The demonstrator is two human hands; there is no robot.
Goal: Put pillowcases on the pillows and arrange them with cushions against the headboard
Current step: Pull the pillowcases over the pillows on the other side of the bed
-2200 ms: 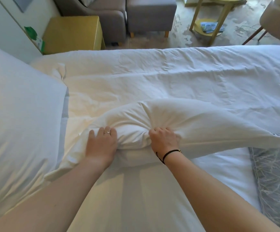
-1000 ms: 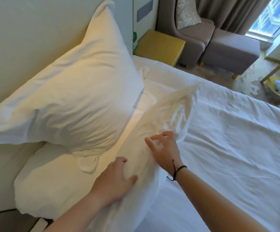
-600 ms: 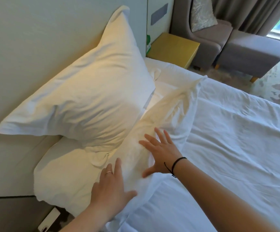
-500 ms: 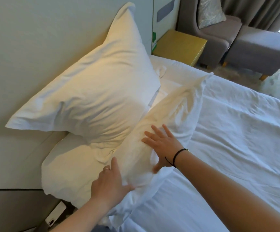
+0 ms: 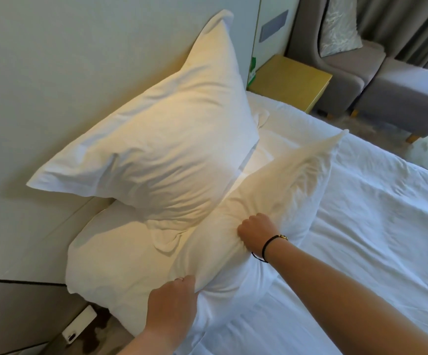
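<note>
Both hands' fingers (image 5: 182,284) clutch a white pillow (image 5: 271,190) on the bed (image 5: 374,226) by the headboard (image 5: 67,60).

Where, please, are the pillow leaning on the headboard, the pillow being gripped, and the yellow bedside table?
Leaning pillow (image 5: 156,149): head view, middle of its front face.
Gripped pillow (image 5: 279,185): head view, its upper creased part.
Yellow bedside table (image 5: 292,82): head view, centre of its top.

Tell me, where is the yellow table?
The yellow table is in the upper middle of the head view, past the far corner of the bed. It stands between the headboard and the grey armchair.
</note>
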